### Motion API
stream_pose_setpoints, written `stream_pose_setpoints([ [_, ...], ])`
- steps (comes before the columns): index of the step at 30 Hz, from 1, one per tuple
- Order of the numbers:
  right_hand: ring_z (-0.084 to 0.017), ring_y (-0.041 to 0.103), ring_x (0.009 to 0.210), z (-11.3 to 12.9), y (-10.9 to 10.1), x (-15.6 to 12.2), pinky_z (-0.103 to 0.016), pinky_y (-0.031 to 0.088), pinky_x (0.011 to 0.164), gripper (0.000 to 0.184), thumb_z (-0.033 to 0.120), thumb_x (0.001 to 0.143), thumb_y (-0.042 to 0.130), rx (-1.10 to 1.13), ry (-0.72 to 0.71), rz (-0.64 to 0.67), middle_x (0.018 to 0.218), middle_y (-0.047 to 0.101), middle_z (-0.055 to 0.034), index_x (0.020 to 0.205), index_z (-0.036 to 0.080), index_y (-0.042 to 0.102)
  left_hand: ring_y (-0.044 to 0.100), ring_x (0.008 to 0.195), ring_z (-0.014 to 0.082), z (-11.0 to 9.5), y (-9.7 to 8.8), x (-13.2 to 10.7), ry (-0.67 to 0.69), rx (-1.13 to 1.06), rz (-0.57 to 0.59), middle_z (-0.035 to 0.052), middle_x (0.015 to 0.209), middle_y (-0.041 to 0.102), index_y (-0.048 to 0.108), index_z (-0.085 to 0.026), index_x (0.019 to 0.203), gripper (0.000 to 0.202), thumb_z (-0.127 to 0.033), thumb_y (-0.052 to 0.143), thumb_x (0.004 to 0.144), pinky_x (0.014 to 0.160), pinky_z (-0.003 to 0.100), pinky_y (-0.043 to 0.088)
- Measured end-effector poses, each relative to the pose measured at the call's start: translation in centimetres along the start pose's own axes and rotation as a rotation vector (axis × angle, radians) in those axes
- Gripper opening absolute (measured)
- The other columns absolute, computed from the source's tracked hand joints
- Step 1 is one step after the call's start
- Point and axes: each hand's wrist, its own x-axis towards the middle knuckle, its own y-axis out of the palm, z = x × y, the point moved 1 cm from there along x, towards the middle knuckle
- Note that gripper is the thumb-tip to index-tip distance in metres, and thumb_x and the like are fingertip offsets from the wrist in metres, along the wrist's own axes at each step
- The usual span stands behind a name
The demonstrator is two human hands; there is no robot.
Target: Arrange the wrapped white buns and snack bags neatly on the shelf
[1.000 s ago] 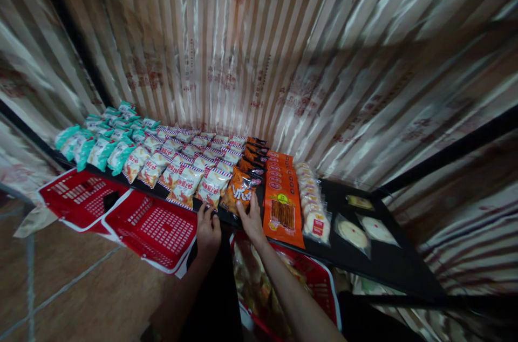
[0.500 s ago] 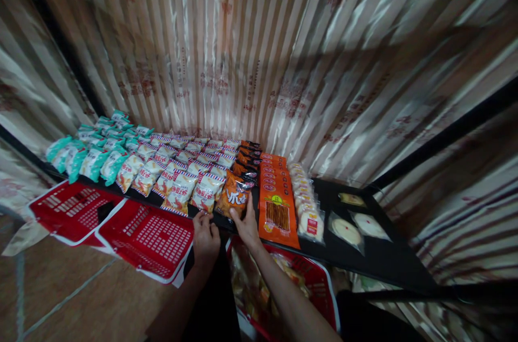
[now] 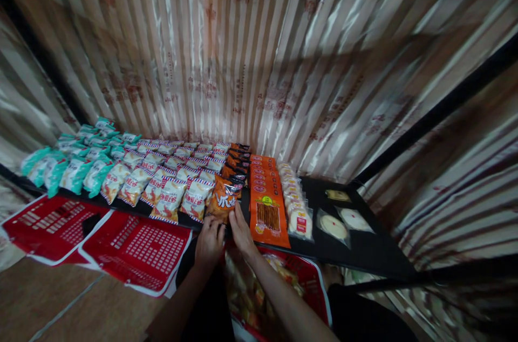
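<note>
Head view: left hand (image 3: 209, 243) fingers curled, right hand (image 3: 242, 231) fingers straight, both touching orange packet (image 3: 222, 199).

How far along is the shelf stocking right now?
Done: teal packets, striped packets and long orange packs sit in rows on the shelf. In hand: left hand and right hand meet at the front orange packet. Left: the basket below holds more packets, and the shelf's right end carries only a few round cakes.

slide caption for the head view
Left hand and right hand at the front orange snack packet on a black shelf, red baskets below.
</note>
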Motion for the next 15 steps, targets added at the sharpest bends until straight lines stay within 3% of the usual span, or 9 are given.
stream_pose_setpoints([
  [6, -0.017, 0.019, 0.141, -0.1, -0.4, 0.7, -0.037, 0.012, 0.117, 0.081, 0.072, 0.082, 0.028, 0.098, -0.025, -0.083, 0.152, 0.023, -0.0040, 0.144, 0.019, 0.031, 0.063, 0.086, 0.0177, 0.1, 0.1, -0.1, 0.018, -0.029, -0.050, 0.0075, 0.090, 0.058, 0.060, -0.017, 0.089, 0.021, -0.024, 0.040, 0.090, 0.076, 0.032, 0.055],
  [15, -0.017, 0.022, 0.140, 1.9, -1.7, 6.4, -0.041, 0.015, 0.116, 0.079, 0.072, 0.084, 0.020, 0.173, -0.155, -0.169, 0.146, 0.037, -0.0028, 0.141, 0.021, 0.037, 0.063, 0.082, 0.0182, -0.2, -0.1, 0.0, 0.035, -0.023, -0.044, 0.0062, 0.085, 0.061, 0.058, -0.019, 0.085, 0.021, -0.024, 0.038, 0.091, 0.074, 0.033, 0.055],
])
